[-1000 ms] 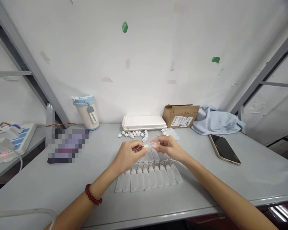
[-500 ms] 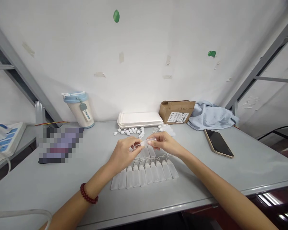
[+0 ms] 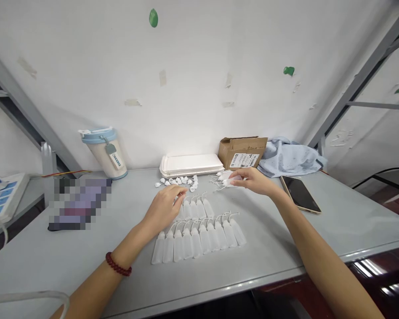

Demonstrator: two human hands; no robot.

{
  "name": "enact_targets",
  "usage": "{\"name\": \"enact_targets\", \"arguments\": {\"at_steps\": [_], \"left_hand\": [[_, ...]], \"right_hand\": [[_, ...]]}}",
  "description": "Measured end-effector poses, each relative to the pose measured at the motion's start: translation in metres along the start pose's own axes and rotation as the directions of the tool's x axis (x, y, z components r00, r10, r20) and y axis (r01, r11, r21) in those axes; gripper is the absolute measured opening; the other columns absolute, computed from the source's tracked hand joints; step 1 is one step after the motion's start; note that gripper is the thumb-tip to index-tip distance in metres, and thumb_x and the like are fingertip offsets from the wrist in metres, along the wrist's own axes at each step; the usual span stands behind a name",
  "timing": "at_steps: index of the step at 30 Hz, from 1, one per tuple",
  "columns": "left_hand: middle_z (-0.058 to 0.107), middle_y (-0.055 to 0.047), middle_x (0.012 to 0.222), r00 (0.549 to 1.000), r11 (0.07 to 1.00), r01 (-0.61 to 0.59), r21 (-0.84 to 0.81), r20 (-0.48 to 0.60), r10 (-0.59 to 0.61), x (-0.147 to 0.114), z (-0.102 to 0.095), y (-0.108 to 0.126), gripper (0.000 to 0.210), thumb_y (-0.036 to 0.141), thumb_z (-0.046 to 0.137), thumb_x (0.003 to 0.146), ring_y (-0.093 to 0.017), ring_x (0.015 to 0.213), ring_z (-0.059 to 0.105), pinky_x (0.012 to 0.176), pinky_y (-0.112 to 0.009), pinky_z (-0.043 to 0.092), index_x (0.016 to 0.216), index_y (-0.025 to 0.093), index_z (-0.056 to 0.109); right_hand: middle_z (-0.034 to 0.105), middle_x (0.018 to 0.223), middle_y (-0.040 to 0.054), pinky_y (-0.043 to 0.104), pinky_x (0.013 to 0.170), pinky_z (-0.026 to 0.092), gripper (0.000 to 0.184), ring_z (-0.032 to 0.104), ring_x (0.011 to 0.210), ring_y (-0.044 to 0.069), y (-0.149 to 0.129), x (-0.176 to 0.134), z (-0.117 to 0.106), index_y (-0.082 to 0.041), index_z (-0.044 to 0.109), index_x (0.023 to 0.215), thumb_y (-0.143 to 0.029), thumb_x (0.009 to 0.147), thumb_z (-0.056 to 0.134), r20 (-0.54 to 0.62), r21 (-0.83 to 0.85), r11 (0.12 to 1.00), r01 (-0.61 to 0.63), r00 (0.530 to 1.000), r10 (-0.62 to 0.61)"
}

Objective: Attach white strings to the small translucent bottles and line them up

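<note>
Small translucent plastic bottles with thin curved spouts or straps lie side by side in a front row (image 3: 188, 243), with a shorter row (image 3: 196, 209) behind it. My left hand (image 3: 164, 206) hovers at the left end of the shorter row, thumb and fingers curled together; whatever they hold, if anything, is hidden. Over by the cardboard box, my right hand (image 3: 252, 180) has its thumb and fingers closed around a small plastic bottle (image 3: 234, 179) at a little pile of similar bottles. Several loose white caps (image 3: 177, 180) are scattered behind the rows.
Against the wall stand a stack of white trays (image 3: 193, 164), the cardboard box (image 3: 244, 153) and a blue-lidded tumbler (image 3: 104, 155). A light blue cloth (image 3: 287, 157) and a phone (image 3: 301, 195) lie at the right. On the left are a blurred-out item (image 3: 81, 204) and a power strip (image 3: 6, 195).
My hands have parted from the bottle they both held. The right hand has moved right and back to the pile by the box; the left has drawn slightly left. The view shifted slightly.
</note>
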State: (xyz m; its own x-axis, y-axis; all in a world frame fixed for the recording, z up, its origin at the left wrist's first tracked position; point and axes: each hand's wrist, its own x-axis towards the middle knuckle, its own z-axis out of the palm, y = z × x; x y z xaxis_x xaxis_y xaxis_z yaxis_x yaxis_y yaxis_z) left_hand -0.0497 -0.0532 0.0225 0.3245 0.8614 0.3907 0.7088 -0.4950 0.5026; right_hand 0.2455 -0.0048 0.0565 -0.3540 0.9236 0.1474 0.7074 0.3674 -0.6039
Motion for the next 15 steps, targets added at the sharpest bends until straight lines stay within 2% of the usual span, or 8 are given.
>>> {"name": "enact_targets", "arguments": {"at_steps": [8, 15], "left_hand": [[0.067, -0.006, 0.092, 0.993, 0.992, 0.103, 0.071, -0.058, -0.099, 0.005, -0.003, -0.013, 0.023, 0.025, 0.041, 0.085, -0.021, 0.085, 0.061, 0.075, -0.033, 0.047, 0.092, 0.019, 0.062], [0.068, -0.008, 0.095, 0.983, 0.978, 0.177, 0.11, -0.069, -0.17, 0.008, -0.005, -0.022, 0.026, 0.027, 0.04, 0.083, -0.022, 0.086, 0.062, 0.076, -0.035, 0.047, 0.093, 0.018, 0.062]], "right_hand": [[0.063, 0.087, 0.006, 0.028, 0.068, 0.042, 0.019, 0.057, 0.08, 0.02, 0.021, 0.005, -0.003, -0.017, 0.062, 0.085, -0.03, 0.071, 0.06, 0.052, -0.152, 0.986, -0.067, 0.996, 0.076], [0.065, 0.079, 0.0044, 0.026, 0.06, 0.041, 0.014, 0.057, 0.072, 0.019, 0.026, 0.005, -0.003, -0.018, 0.059, 0.077, -0.023, 0.065, 0.064, 0.103, -0.197, 0.973, -0.119, 0.985, 0.141]]}}
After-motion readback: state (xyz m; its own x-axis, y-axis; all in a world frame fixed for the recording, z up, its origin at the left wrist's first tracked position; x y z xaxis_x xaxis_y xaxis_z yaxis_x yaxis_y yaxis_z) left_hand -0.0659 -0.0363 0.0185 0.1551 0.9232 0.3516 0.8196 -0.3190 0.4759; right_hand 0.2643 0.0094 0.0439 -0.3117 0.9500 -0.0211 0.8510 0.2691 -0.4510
